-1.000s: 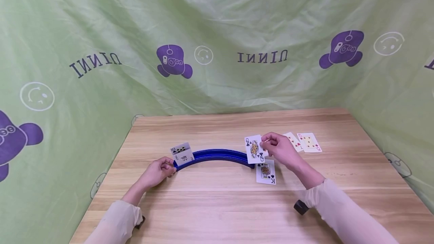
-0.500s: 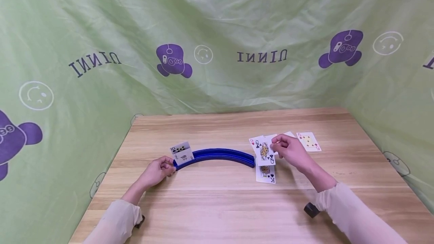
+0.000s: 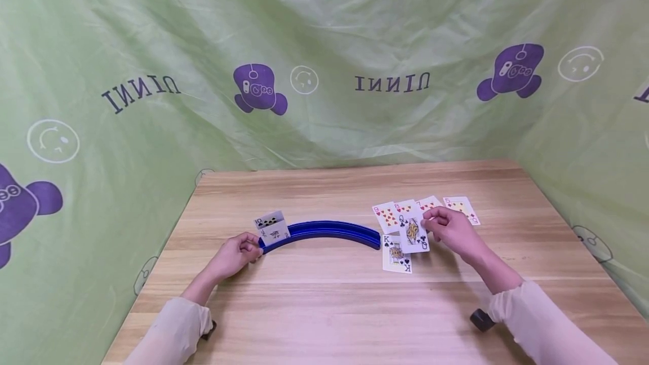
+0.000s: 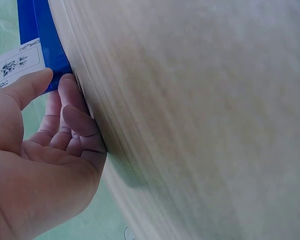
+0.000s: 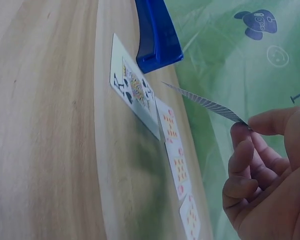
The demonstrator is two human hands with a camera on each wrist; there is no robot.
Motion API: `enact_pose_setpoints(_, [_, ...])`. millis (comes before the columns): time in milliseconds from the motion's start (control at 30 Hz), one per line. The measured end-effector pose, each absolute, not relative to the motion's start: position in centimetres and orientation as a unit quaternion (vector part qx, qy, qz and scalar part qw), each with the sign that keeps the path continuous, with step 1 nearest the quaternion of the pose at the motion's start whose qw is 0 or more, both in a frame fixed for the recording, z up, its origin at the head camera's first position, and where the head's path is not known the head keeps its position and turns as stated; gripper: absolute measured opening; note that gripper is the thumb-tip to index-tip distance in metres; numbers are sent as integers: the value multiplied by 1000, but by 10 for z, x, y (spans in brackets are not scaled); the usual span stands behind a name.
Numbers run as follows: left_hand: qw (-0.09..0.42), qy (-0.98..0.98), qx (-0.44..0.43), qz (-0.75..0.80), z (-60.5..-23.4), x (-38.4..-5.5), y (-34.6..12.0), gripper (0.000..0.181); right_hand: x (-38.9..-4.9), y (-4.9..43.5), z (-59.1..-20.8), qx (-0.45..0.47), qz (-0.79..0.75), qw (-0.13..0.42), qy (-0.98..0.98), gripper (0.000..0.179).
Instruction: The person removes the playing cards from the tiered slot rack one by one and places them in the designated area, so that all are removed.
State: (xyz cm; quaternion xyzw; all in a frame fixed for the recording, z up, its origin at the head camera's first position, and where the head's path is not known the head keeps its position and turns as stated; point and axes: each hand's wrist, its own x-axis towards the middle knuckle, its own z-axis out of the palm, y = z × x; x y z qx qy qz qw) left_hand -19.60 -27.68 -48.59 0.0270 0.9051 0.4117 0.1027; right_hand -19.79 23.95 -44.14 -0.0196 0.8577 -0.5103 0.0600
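My right hand (image 3: 451, 231) pinches a queen of clubs (image 3: 413, 234) by its right edge, raised over the table and partly covering a king of spades (image 3: 394, 257). In the right wrist view the queen (image 5: 205, 103) shows its patterned back nearly edge-on. At the left, my left hand (image 3: 234, 256) grips the end of a curved blue card holder (image 3: 324, 228) between thumb and fingers. Two cards stand in the holder's left end: a ten (image 3: 265, 221) behind, and a joker-like card (image 3: 275, 235) with a small central figure in front.
Face up behind the queen lie overlapping red hearts cards: a nine (image 3: 386, 218), an eight (image 3: 404, 208) and a seven (image 3: 428, 203). A five of diamonds (image 3: 462, 207) lies to their right. A green printed curtain (image 3: 324, 128) surrounds the wooden table (image 3: 324, 303).
My right hand has carried the queen of clubs rightward, away from the holder's right end, uncovering the nine and eight of hearts. My left hand has stayed at the holder.
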Motion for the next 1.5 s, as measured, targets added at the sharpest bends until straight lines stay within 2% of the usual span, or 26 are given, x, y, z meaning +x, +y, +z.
enact_pose_setpoints(833, [105,905,20,411,-487,-196,-277,26,-187,264,-456,14,-432,120,894,38])
enact_pose_setpoints(1500, [103,904,25,414,-487,-197,-277,25,-184,271,-457,0,-411,116,904,28])
